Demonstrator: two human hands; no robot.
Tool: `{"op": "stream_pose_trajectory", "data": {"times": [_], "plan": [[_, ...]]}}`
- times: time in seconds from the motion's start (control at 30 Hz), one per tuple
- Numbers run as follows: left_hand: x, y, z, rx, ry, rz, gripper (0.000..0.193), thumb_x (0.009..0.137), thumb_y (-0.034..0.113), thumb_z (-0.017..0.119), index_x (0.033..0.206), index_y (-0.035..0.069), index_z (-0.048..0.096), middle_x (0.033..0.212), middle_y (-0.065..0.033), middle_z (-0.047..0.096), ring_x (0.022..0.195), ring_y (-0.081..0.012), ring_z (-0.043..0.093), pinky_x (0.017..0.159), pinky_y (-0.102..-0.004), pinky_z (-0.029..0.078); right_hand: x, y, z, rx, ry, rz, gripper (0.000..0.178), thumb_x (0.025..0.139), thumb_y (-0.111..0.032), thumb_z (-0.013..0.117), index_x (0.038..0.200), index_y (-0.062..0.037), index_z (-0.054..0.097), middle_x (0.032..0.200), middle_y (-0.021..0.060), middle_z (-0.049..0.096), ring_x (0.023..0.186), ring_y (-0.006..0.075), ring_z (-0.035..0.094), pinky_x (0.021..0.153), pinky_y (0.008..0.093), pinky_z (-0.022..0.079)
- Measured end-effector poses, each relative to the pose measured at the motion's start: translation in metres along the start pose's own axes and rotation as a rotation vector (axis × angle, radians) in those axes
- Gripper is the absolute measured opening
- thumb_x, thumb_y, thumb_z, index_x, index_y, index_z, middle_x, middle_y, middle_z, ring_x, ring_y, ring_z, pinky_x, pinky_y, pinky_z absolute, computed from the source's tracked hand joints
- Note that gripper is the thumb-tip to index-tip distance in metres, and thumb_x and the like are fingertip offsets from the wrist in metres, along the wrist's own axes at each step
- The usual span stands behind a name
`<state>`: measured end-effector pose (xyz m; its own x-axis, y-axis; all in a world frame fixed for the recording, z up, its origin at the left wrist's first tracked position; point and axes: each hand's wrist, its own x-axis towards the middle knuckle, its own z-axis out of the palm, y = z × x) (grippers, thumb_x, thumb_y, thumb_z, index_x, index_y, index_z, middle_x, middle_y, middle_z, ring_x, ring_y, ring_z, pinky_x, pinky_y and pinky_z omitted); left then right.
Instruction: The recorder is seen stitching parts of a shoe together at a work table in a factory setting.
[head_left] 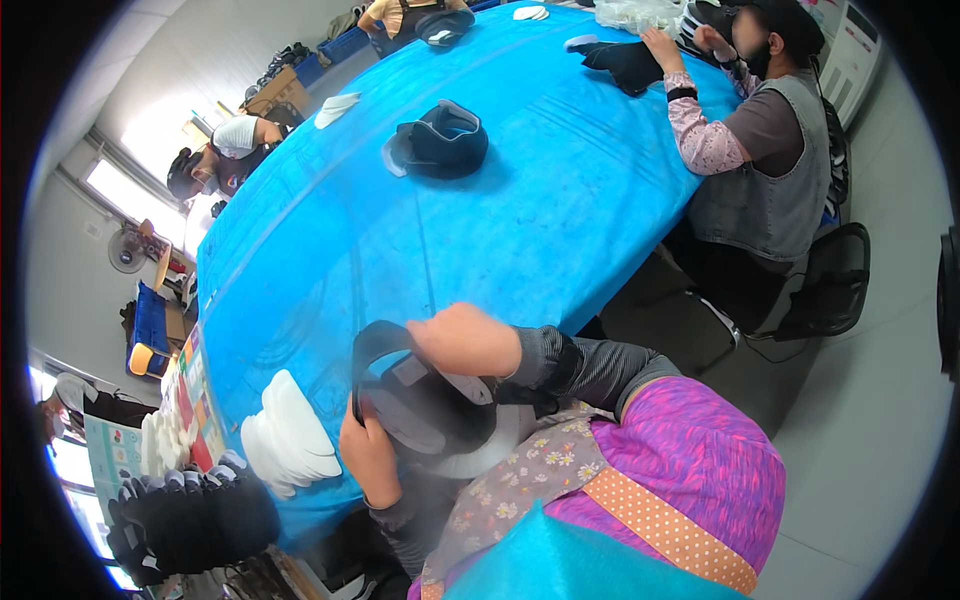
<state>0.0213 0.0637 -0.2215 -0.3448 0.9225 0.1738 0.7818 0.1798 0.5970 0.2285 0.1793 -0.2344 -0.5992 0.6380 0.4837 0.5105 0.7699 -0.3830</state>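
Both my hands are on a black and grey sewn fabric piece, hollow with an open rim, at the table's near edge. It could be a shoe upper or a cap; I cannot tell which. My left hand is closed on its left side, thumb at the rim. My right hand is closed over the upper right rim. A pale grey lining and a small white label show inside, and a whitish curved part lies under its near side. Just left of my left hand is a fanned stack of white flat rounded pads.
A similar dark piece stands farther out on the blue-covered table. Dark pieces are piled at the lower left. A co-worker at the right handles black pieces; others work along the far side. A black chair stands at right.
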Motion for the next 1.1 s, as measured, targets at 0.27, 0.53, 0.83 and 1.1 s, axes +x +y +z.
{"op": "stream_pose_trajectory", "data": {"times": [0.27,0.53,0.83,1.1], "plan": [[-0.001,0.018,0.019,-0.044,0.193,0.039,0.037,0.101,0.027,0.048,0.116,-0.003,0.063,0.095,-0.0274,0.066,0.081,-0.0432,0.063,0.07,-0.0448,0.048,0.001,-0.03,-0.004,0.104,0.029,0.014,0.01,0.076,-0.008,0.059,0.073,0.0009,0.056,0.064,0.0196,0.061,0.059,0.0373,0.064,0.05,0.0457,0.049],[-0.01,0.067,0.032,-0.216,0.368,0.111,0.046,0.1,0.038,0.051,0.098,-0.005,0.065,0.078,-0.0222,0.067,0.066,-0.0353,0.064,0.057,-0.0438,0.045,0.002,-0.07,0.005,-0.148,0.218,-0.132,0.018,0.071,-0.008,0.059,0.08,0.0075,0.055,0.061,0.0177,0.056,0.055,0.0322,0.058,0.052,0.0408,0.046],[-0.004,0.055,0.035,-0.176,0.38,0.168,0.047,0.101,0.038,0.05,0.096,-0.006,0.066,0.077,-0.0246,0.067,0.066,-0.0411,0.063,0.057,-0.0453,0.045,0.008,-0.064,0.022,-0.181,0.171,-0.017,0.028,0.069,-0.008,0.06,0.087,0.0121,0.055,0.06,0.0149,0.057,0.052,0.0272,0.057,0.056,0.0365,0.044],[-0.004,0.02,0.036,-0.227,0.353,0.03,0.045,0.102,0.036,0.049,0.102,-0.006,0.065,0.08,-0.0277,0.064,0.074,-0.0446,0.063,0.062,-0.046,0.045,0.016,-0.062,0.006,-0.174,0.063,-0.04,0.028,0.072,-0.008,0.062,0.09,0.0134,0.058,0.062,0.0159,0.06,0.053,0.0275,0.061,0.057,0.0355,0.047]]}}
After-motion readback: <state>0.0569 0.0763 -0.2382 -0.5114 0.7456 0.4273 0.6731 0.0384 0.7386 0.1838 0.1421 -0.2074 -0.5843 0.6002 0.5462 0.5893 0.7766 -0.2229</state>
